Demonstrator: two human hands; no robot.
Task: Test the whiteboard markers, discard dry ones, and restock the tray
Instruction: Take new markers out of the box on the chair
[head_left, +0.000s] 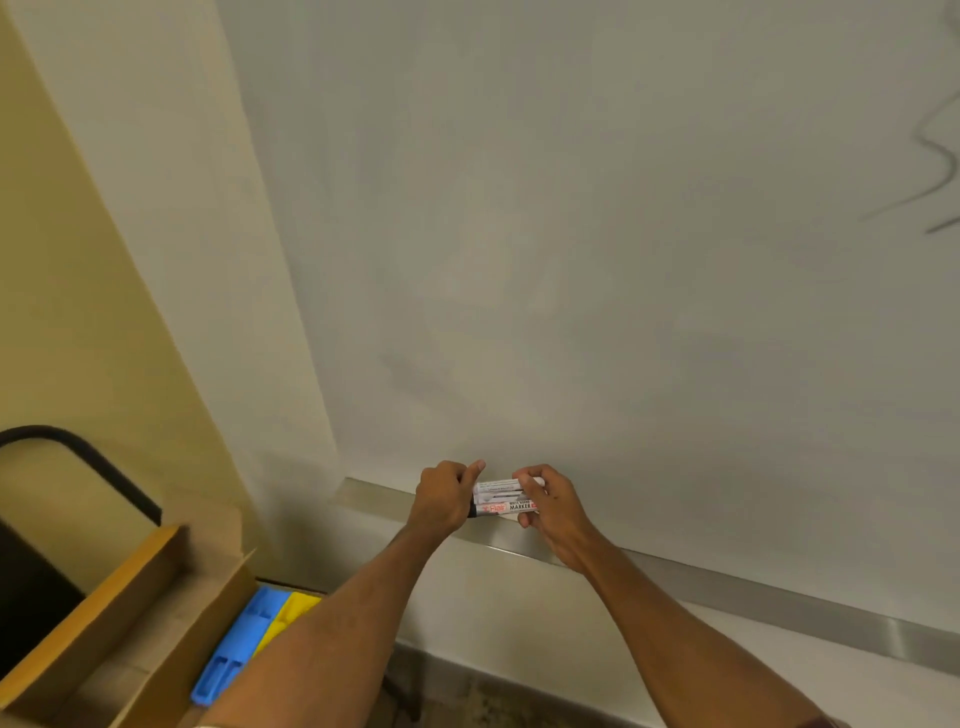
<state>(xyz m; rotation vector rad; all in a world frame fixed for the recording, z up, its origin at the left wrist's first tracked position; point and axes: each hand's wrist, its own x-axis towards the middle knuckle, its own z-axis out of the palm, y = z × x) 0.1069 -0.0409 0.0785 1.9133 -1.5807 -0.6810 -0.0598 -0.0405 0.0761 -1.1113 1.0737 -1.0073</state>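
Two white whiteboard markers (503, 498) lie side by side, held horizontally between both hands just above the metal tray rail (675, 574) at the whiteboard's bottom edge. My left hand (444, 496) grips their left end, where a black cap shows. My right hand (550, 501) grips their right end. The lower marker shows a red logo and the word MARKER. The whiteboard (571, 234) fills the view above, with black scribbles (930, 161) at the far right.
An open cardboard box (156, 623) stands at the lower left. Blue (234, 649) and yellow (293, 616) plastic trays lie beside it. A black chair frame (78, 457) curves at the far left against a yellowish wall.
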